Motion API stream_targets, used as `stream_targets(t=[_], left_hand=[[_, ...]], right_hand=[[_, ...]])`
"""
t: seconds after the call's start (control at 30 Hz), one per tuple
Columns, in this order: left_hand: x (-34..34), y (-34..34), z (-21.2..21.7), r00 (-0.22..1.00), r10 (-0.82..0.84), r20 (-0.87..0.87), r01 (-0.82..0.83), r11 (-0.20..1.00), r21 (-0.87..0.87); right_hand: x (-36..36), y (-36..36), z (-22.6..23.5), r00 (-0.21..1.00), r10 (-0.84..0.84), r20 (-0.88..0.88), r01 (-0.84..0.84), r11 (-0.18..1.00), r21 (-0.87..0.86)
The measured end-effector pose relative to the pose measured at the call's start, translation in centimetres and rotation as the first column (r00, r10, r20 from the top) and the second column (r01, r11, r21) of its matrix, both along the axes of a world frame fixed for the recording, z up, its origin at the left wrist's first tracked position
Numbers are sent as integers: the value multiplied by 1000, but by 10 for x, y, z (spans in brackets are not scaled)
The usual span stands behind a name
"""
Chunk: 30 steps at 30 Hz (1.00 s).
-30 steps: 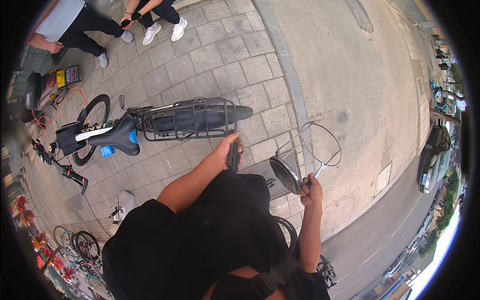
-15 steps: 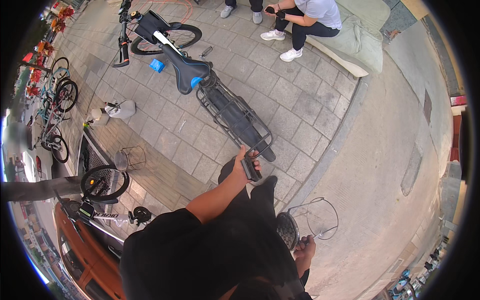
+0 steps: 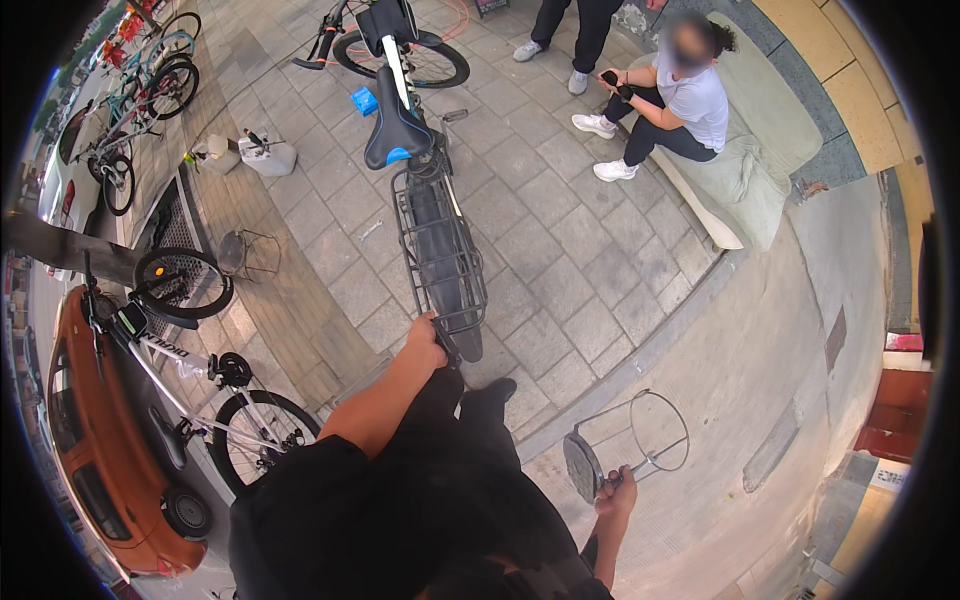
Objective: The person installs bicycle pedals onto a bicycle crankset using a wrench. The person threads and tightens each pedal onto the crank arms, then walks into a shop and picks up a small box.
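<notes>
My left hand (image 3: 428, 342) is closed at the rear end of a black bicycle rack (image 3: 402, 255). Its fingertips are partly hidden, and a dark piece beside them is unclear. The bicycle has a black and blue saddle (image 3: 388, 130) and stands pointing away from me. Down at the right, my right hand (image 3: 617, 490) grips a small round stool by its metal frame, close under the dark seat (image 3: 580, 466). The stool is tipped sideways, its wire base ring (image 3: 687, 430) turned to the right.
A white bicycle (image 3: 190, 365) and an orange car (image 3: 110, 470) are at left. A similar stool (image 3: 262, 255), white jugs (image 3: 268, 157) and a blue box (image 3: 364, 101) stand on the paving. One person sits on a pale couch (image 3: 735, 195); another stands nearby.
My view has swung, so the scene sits differently in it. My left hand stays at the rack's end, now turned with its back toward me. The stool remains in my right hand.
</notes>
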<state>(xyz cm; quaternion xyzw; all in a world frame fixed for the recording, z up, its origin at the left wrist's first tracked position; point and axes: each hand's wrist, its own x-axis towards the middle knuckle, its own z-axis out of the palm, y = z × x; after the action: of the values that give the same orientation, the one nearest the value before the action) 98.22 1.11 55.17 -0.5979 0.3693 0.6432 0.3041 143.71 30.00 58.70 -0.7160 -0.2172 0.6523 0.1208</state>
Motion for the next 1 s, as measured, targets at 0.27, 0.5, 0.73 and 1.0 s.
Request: stream_targets(t=[0.27, 0.5, 0.73, 1.0], left_hand=[[-22, -210, -58, 991, -132, -19, 123, 957, -261], [-74, -344, -56, 962, -269, 50, 271, 915, -298], [-86, -398, -59, 964, -266, 11, 261, 933, -247], [-97, -365, -83, 978, -209, -1, 198, 930, -310]], right_hand=[[-83, 21, 14, 982, 189, 15, -188, 982, -34], [-196, 7, 46, 930, 359, 81, -365, 926, 91], [-350, -4, 69, 509, 755, 414, -861, 458, 223], [-541, 40, 37, -34, 860, 509, -960, -169, 222]])
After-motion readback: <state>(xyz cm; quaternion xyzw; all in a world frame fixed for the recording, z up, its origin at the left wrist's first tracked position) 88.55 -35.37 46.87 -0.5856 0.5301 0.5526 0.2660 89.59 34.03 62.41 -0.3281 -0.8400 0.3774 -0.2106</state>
